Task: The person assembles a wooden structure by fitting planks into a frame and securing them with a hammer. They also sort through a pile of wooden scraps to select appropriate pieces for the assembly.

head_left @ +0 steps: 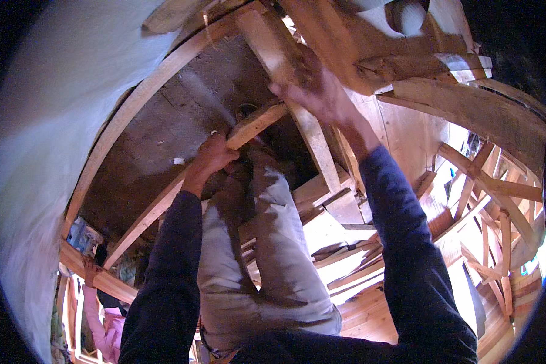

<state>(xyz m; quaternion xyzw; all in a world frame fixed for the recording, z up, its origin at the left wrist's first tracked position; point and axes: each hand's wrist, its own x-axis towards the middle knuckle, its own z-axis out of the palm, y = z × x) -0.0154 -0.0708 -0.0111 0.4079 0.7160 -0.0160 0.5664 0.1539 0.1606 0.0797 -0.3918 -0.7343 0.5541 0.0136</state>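
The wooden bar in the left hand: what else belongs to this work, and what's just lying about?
In use, it seems:
bar, gripped by left hand
plank, at right hand

Apparently just around:
wood strips
crossed beams at right

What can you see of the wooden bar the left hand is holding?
The wooden bar is narrow and square-edged, of pale brown, bare-looking wood. It slants up to the right in front of a dark panel. The left hand grips it, hiding part. Its upper end reaches a wider board; whether they are joined is unclear.
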